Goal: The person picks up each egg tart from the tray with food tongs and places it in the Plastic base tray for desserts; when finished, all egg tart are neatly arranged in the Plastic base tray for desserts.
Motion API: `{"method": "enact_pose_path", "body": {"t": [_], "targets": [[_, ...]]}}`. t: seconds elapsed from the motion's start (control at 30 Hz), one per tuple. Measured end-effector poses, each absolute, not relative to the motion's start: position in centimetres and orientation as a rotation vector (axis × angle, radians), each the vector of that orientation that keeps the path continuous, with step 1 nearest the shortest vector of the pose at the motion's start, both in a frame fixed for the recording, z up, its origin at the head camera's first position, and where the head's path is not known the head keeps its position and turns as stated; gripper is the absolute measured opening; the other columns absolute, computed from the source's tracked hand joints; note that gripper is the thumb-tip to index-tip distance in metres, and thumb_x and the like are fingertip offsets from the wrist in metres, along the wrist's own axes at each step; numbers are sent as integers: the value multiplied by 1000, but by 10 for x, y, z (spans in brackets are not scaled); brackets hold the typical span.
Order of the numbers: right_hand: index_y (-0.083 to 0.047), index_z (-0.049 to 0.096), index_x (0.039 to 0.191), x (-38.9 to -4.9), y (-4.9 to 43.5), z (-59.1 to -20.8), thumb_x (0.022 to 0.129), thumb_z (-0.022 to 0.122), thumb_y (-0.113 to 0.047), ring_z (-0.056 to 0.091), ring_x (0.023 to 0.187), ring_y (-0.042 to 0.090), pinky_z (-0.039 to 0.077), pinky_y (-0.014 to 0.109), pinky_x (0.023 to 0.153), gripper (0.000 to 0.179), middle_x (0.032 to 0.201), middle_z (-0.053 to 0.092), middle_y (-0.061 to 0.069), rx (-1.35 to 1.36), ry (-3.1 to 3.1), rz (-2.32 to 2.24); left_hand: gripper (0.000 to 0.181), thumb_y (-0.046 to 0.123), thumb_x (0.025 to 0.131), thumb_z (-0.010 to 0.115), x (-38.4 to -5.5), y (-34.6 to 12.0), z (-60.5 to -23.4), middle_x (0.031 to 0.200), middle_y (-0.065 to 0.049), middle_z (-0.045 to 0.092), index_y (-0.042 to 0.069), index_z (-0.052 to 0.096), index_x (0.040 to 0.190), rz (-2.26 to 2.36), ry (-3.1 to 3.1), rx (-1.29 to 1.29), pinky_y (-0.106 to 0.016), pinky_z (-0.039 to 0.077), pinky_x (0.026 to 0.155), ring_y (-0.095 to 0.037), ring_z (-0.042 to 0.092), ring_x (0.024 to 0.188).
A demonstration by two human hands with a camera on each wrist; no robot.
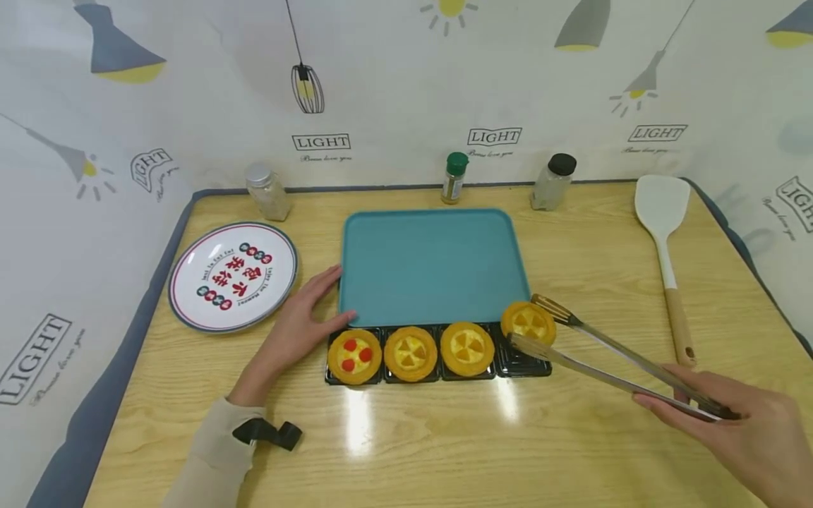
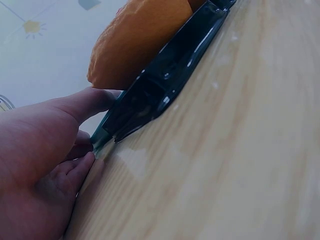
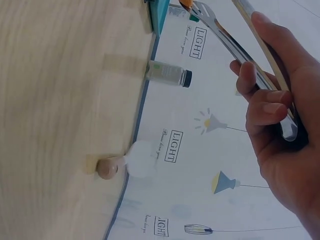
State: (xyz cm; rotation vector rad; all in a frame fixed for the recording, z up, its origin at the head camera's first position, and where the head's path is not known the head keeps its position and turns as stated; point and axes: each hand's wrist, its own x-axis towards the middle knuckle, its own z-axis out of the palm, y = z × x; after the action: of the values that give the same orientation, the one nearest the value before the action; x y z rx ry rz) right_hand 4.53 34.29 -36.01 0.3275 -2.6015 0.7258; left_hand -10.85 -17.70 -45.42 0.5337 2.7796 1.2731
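Observation:
My right hand grips metal tongs near their hinged end. Between the tong tips is an egg tart with yellow wedge topping, over the last compartment of a black plastic container and the tray's near right corner. Three more tarts sit in that container; one tart has red pieces, while another tart and its neighbour have wedges. My left hand holds the near left edge of a teal tray, thumb over its rim.
A white printed plate lies left. Behind stand a silver-capped jar, a green-capped bottle and a black-capped jar. At right lies a white spatula with a wooden handle. Patterned covering borders the table.

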Motion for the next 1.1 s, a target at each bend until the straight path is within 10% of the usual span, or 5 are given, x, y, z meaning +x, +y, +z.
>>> {"method": "enact_pose_path", "body": {"t": [1.1], "targets": [[-3, 78, 100, 40, 334, -361, 55, 95, -6, 50, 48, -6, 36, 12, 41, 48, 71, 63, -22, 65, -2575, 812, 78, 47, 88, 71, -109, -176, -454, 156, -1, 33, 20, 37, 153, 1259, 2795, 546, -50, 26, 114, -24, 29, 142]]}}
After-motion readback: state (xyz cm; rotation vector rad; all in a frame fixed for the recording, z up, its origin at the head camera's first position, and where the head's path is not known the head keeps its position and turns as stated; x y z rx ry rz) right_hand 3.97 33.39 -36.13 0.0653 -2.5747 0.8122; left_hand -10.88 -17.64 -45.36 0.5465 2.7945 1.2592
